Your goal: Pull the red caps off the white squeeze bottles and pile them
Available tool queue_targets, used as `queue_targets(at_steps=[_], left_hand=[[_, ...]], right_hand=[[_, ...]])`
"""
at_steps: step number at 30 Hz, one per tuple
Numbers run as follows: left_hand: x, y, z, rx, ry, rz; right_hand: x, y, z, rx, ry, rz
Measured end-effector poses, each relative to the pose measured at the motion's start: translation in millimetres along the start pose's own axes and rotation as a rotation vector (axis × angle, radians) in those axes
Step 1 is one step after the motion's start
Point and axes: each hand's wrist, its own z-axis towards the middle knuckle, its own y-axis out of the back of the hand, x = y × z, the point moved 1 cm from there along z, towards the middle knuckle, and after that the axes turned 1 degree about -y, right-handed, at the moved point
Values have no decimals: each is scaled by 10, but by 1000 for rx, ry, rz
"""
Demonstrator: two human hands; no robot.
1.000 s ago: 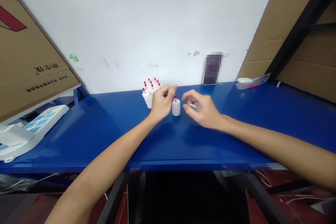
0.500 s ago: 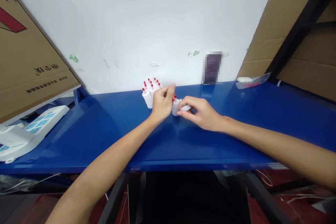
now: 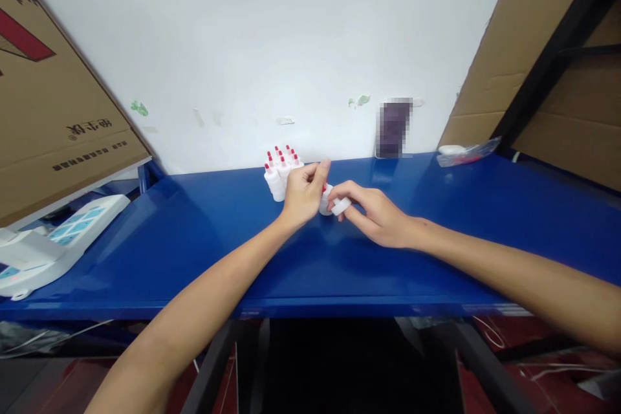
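Note:
My left hand (image 3: 305,194) is closed, thumb pressed up against the fingers, at a small white squeeze bottle (image 3: 325,204) with a red tip. Its fingertips are mostly hidden behind the hand, but it appears to grip this bottle. From the right, my right hand (image 3: 376,213) pinches a white round piece (image 3: 341,207), ring-like from this side, tilted against the bottle's right side. Whether that piece is a roll or another bottle's base I cannot tell. Just left of my left hand stands a tight group of several white bottles (image 3: 275,186) with red tips, partly covered by the hand.
The blue table (image 3: 204,239) runs along a white wall (image 3: 242,45). A white device with blue panels (image 3: 72,226) lies at the left below a cardboard box (image 3: 58,90). A blurred dark rectangle (image 3: 394,129) leans on the wall. A clear plastic bag (image 3: 468,152) sits back right.
The white round piece in my right hand has turned and dropped slightly, showing more of its flat face. My right fingers have shifted around it. My left hand stays almost in place.

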Motion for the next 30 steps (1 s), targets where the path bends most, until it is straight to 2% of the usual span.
queue_targets(at_steps=[7, 15, 25, 30], left_hand=[[-21, -32, -54, 30, -18, 57], [-35, -18, -45, 0, -68, 37], [-14, -31, -66, 0, 4, -2], [37, -43, -96, 0, -9, 7]], right_hand=[[-32, -35, -11, -5, -46, 9], [-66, -60, 9, -76, -112, 21], [-55, -95, 16, -140, -57, -38], [-40, -99, 19, -124, -57, -42]])
